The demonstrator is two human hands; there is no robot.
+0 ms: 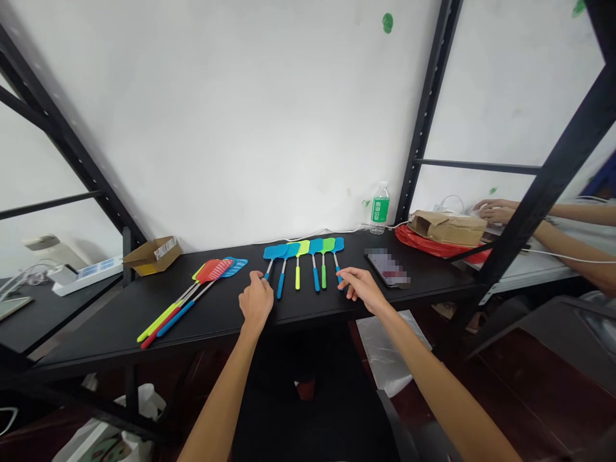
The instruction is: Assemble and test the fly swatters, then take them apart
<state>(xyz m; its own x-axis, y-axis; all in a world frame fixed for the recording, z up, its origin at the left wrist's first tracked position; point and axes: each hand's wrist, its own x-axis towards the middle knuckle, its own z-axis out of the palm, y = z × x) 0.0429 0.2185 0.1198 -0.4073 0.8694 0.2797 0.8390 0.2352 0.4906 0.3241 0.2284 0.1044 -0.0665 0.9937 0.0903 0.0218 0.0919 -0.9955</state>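
Observation:
Several short fly swatters (308,256) with blue and green heads lie side by side on the black table (96,321). My left hand (256,300) rests at the leftmost swatter's blue handle, fingers curled around its end. My right hand (362,287) lies at the rightmost swatter's handle, fingers bent and touching it. Further left, a bundle of long swatters (192,292) in red, yellow and blue lies slanted on the table.
A phone (387,268) lies right of my right hand. A water bottle (380,208) stands by the wall. A cardboard box (153,255) sits at the back left. Another person's hands (495,210) work at the right beside a brown paper package (447,228) on red plates.

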